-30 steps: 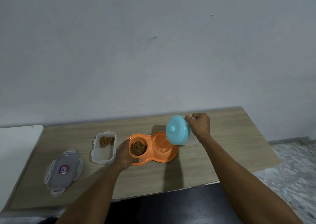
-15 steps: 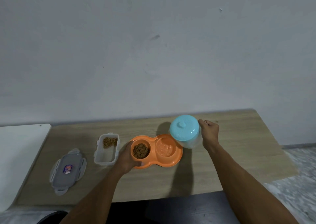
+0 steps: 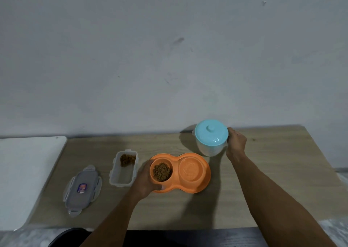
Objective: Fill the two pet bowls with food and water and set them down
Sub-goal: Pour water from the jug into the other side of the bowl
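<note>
Teal-lidded jug point(image 3: 211, 139): a second ago it was tipped over the right bowl; now it is upright behind the feeder, near the wall. The camera's aim has also shifted, so everything sits lower and further right.
Right hand point(image 3: 236, 143): holds the jug's right side, fingers curled against the pale body just under the lid.
Left hand point(image 3: 146, 179): grips the left end of the orange double feeder point(image 3: 188, 190), thumb on the near rim, fingers wrapped round the far-left edge.
Feeder position: flat on the counter point(image 3: 263, 190), between the two forearms, touching the left hand and apart from the right, just in front of the jug.
Left bowl: holds a heap of brown kibble point(image 3: 162, 171), rough and crumbly.
Right bowl point(image 3: 190, 168): glossy, faintly rippled surface inside.
Feeder shape: smooth matte plastic, a peanut outline with two round wells.
Jug shape: round domed lid with a small knob; translucent whitish body.
Food box point(image 3: 123, 169): clear rectangular plastic tub just left of the left hand, with a little kibble at its far end.
Box lid point(image 3: 82, 187): lies flat further left, greyish with clip flaps and a small sticker.
Counter surface: pale wood grain, matte.
White board point(image 3: 28, 171): smooth, rounded corner, at the far left.
</note>
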